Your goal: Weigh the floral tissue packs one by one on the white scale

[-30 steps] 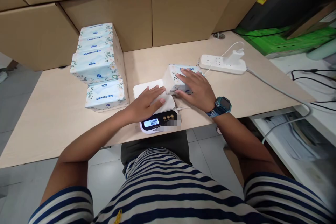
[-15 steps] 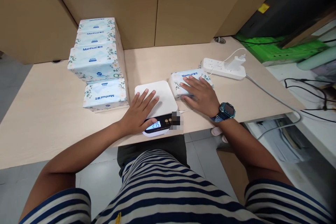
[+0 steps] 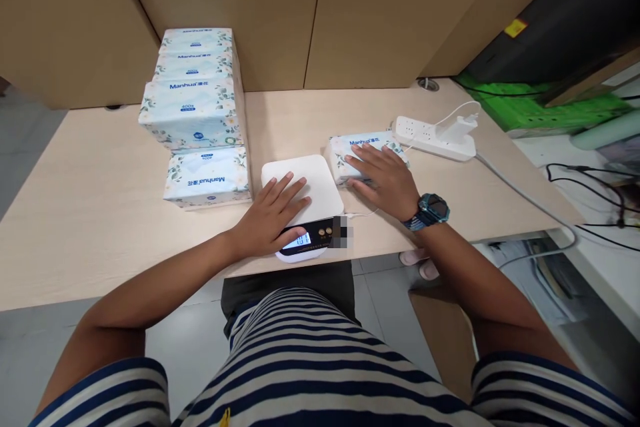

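Left hand [image 3: 265, 221] slid back, spread on scale [image 3: 320, 183]; right hand [image 3: 389, 180] spread on tissue pack [image 3: 341, 151], 2 o'clock. Likely positioning; next needs scale uncovered.

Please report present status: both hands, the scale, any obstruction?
Left hand spread on scale. Right hand on tissue pack beside scale. Left thumb partly covers display.

Scale [image 3: 321, 177]: white, with a flat, round-cornered plate; we see it level on our bench [image 3: 100, 227], close to the front edge.
Panel [image 3: 317, 241]: black, along the scale's near side, with small gold buttons.
Display [image 3: 305, 240]: lit, its figure too covered for us to read whole.
Tissue pack [image 3: 345, 147]: pale blue, flowered, blue-lettered; we find it lying flat just right of the plate.
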Tool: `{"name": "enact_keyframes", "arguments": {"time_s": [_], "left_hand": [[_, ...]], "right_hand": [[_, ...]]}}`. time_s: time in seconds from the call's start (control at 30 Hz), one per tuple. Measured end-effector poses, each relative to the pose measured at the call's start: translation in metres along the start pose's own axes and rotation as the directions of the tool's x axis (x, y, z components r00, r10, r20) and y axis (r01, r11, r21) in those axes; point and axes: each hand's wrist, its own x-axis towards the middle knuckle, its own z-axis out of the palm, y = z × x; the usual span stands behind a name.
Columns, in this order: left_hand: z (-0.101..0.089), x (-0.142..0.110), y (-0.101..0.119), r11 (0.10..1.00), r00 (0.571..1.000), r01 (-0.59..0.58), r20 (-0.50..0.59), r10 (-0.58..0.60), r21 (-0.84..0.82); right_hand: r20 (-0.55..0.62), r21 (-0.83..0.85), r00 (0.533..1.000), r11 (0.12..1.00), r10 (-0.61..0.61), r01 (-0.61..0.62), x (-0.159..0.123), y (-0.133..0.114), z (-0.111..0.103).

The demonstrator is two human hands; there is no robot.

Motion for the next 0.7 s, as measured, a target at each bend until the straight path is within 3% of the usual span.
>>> {"name": "enact_keyframes", "arguments": {"time_s": [0.2,0.53,0.7], "left_hand": [[0.002,-0.001,0.000,1.000,1.000,-0.006,-0.022,0.005,-0.014],[0.000,-0.004,-0.003,0.999,0.999,-0.031,0.020,0.030,0.021],[-0.001,-0.007,-0.005,0.998,0.998,-0.050,0.035,0.049,0.030]], "right_hand": [[0.052,0.012,0.998,1.000,0.018,-0.019,0.047,0.015,0.010],[0.145,-0.006,0.985,0.995,0.097,-0.097,0.174,0.048,0.040],[0.159,0.029,0.985,0.996,0.073,-0.079,0.208,0.057,0.050]]}}
